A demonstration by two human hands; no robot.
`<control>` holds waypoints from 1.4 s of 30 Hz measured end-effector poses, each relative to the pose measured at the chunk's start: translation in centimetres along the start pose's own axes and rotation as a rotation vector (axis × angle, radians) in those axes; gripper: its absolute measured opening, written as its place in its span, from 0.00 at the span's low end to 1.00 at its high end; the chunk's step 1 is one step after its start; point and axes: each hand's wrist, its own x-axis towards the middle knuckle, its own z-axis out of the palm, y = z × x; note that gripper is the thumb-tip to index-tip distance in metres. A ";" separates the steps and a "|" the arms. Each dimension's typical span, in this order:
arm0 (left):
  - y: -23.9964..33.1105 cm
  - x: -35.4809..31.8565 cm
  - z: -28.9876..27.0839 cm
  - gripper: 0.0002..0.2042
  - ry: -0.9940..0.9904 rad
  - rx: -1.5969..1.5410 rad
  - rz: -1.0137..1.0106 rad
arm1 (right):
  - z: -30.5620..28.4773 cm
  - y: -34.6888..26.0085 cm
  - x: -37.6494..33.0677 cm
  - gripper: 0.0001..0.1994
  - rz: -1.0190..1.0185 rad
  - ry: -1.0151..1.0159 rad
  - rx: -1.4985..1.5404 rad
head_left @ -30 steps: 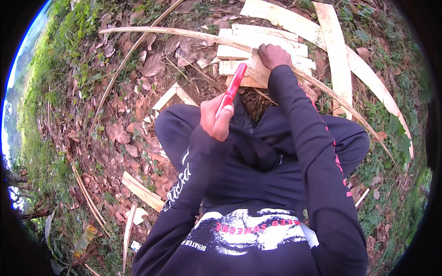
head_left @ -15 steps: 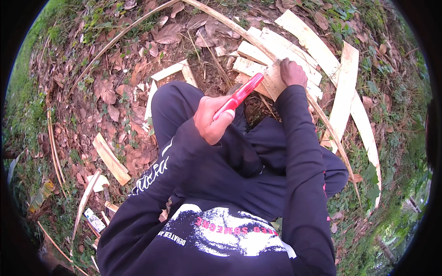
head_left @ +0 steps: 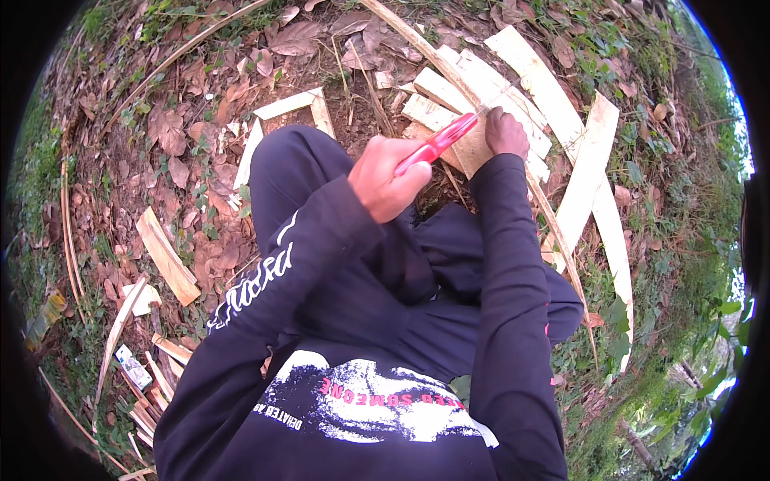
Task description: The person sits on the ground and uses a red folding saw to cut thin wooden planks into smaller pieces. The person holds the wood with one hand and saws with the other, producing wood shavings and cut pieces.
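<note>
My left hand (head_left: 391,178) is wrapped round the red handle (head_left: 437,146) of a tool. A thin, faint blade seems to run from its far end, across a long curved wooden strip (head_left: 417,40). My right hand (head_left: 507,132) is closed in a fist on that strip, just right of the blade. Beneath the strip there is a light brown wooden block (head_left: 473,150), close to my right knuckles. The fist hides the part of the strip inside it. Beyond my hands lie several pale flat wooden pieces (head_left: 437,112).
Long pale boards (head_left: 589,172) lie crossed at the right. A pale wooden frame (head_left: 289,106) rests beyond my left knee. Toward the left are a short board (head_left: 167,256), loose sticks (head_left: 152,393) and a small white packet (head_left: 133,366). Dry leaves (head_left: 172,128) cover the ground.
My left hand has moved the red-handled tool up and right, so its end meets the strip beside my right fist. The whole view has shifted slightly. My right hand keeps its hold.
</note>
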 end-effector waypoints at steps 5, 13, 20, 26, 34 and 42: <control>-0.9 2.1 1.6 0.11 -0.053 0.055 0.011 | 0.1 -0.3 -0.3 0.25 -0.054 0.009 -0.023; -1.1 1.3 0.9 0.09 -0.038 -0.006 -0.043 | 0.2 -0.9 -0.5 0.25 -0.005 0.089 0.023; -0.3 -1.6 -1.2 0.10 -0.113 -0.070 -0.054 | 0.3 -0.4 -0.3 0.25 -0.047 0.110 0.036; -1.3 2.1 1.8 0.10 -0.091 0.016 0.002 | 0.2 -0.7 -0.6 0.24 -0.016 0.118 0.041; -1.7 -1.4 0.1 0.11 -0.072 -0.311 -0.217 | -1.7 -1.9 -1.4 0.24 0.034 0.090 0.148; -1.2 -1.7 0.3 0.12 -0.019 -0.312 -0.196 | -1.4 -1.5 -1.4 0.23 0.053 0.103 0.171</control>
